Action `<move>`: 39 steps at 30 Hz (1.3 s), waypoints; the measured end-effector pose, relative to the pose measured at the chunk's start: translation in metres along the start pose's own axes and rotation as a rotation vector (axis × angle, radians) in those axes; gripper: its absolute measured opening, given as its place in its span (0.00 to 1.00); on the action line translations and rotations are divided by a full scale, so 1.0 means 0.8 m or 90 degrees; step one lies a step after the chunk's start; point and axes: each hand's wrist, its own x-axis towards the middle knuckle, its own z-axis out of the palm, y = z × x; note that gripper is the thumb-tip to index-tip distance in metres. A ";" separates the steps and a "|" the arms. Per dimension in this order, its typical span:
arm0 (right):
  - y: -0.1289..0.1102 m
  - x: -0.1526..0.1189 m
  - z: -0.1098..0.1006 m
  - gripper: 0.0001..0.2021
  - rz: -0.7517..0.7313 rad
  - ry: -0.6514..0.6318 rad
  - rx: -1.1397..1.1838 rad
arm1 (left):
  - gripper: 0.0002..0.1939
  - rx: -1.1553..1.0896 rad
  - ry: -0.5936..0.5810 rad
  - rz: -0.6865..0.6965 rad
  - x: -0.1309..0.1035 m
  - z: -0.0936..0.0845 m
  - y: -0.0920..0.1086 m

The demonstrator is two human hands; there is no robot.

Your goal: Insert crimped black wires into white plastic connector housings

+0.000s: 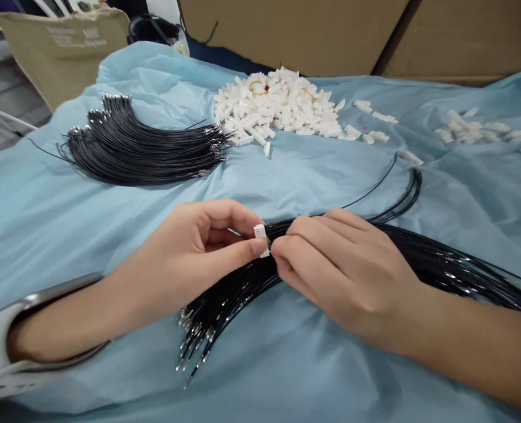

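Note:
Between its thumb and fingers, my left hand [199, 252] pinches a small white connector [260, 239]. My right hand [344, 264] is closed right beside the connector's right side, its fingertips curled over something too hidden to make out, probably a wire end. Under both hands runs a long bundle of black wires [437, 255], its metal-tipped ends fanned out below my left hand. A second bundle of black wires [141, 150] lies at the upper left, with metal tips at both ends.
A large pile of white connectors [282, 106] sits at the back centre, with a smaller group [476, 129] at the right. Wrinkled blue cloth [132, 376] covers the surface. Cardboard [287, 29] stands behind, and a tan cover [66, 53] is at the back left.

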 end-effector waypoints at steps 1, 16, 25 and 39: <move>0.000 0.000 0.000 0.13 -0.001 0.001 -0.006 | 0.04 0.026 0.008 0.019 -0.001 0.001 0.001; -0.006 0.001 -0.008 0.13 -0.017 -0.050 -0.170 | 0.04 0.285 0.062 0.212 -0.002 -0.001 -0.008; -0.003 -0.001 -0.006 0.10 0.016 -0.054 -0.131 | 0.23 0.670 -0.058 0.285 -0.007 -0.013 -0.020; -0.004 -0.001 -0.005 0.09 0.037 -0.042 -0.093 | 0.21 0.765 0.030 0.340 -0.016 -0.013 -0.024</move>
